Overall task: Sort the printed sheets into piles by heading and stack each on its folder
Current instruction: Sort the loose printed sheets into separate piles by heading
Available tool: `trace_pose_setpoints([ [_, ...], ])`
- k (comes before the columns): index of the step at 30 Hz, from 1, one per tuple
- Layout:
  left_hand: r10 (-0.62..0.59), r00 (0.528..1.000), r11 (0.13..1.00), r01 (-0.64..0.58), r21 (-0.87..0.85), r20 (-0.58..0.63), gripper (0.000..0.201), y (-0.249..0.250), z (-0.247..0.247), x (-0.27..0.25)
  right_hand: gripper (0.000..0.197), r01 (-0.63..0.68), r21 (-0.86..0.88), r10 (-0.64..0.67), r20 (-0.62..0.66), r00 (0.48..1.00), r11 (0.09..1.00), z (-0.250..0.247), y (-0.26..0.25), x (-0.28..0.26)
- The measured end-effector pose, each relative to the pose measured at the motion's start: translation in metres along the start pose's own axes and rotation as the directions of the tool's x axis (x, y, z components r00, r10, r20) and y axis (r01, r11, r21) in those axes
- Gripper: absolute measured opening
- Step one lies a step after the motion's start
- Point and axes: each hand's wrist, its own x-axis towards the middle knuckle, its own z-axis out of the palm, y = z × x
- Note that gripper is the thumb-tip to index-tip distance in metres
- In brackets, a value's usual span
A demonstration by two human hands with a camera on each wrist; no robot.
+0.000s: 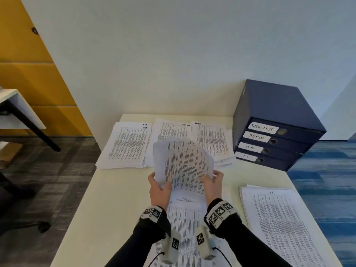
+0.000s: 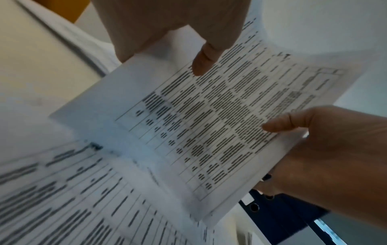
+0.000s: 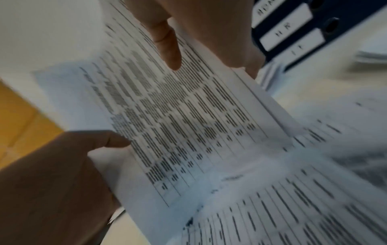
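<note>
Now both hands grip a printed sheet (image 1: pixel 183 162) raised above the worktop (image 1: pixel 115 189): left hand (image 1: pixel 159 191) with fingers and thumb pinching its left edge, right hand (image 1: pixel 212 186) pinching its right edge. Sorting is mid-way, I judge, the heading being read. Its corner mark seems to read IT, so next it likely goes on the right pile (image 1: pixel 279 218).
</note>
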Motion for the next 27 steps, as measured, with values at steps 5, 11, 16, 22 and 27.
trace_pose_setpoints([
  [5, -0.190, 0.982, 0.981, 0.190, -0.024, 0.004, 0.052, -0.024, 0.011, 0.011, 0.037, -0.150, 0.094, 0.156, -0.050, 0.987, 0.984, 0.005, 0.027, 0.020],
  [11, -0.291, 0.955, 0.956, 0.288, 0.050, 0.055, 0.071, -0.031, 0.017, 0.025, 0.041, -0.122, -0.173, 0.124, -0.002, 0.992, 0.977, 0.003, 0.039, 0.023],
  [16, -0.143, 0.984, 0.967, 0.116, 0.227, 0.104, 0.059, -0.009, 0.040, 0.019, 0.036, -0.111, -0.386, 0.076, -0.104, 0.992, 0.916, -0.014, 0.037, 0.037],
  [22, -0.077, 0.911, 0.918, -0.093, 0.386, 0.404, 0.049, 0.021, 0.106, -0.017, 0.032, -0.219, -0.638, 0.012, -0.312, 0.950, 0.738, -0.115, 0.008, 0.050],
  [27, -0.169, 0.729, 0.812, -0.278, 0.513, 0.663, 0.032, -0.005, 0.157, -0.063, 0.044, -0.463, -0.703, 0.141, -0.467, 0.873, 0.539, -0.211, 0.029, 0.023],
])
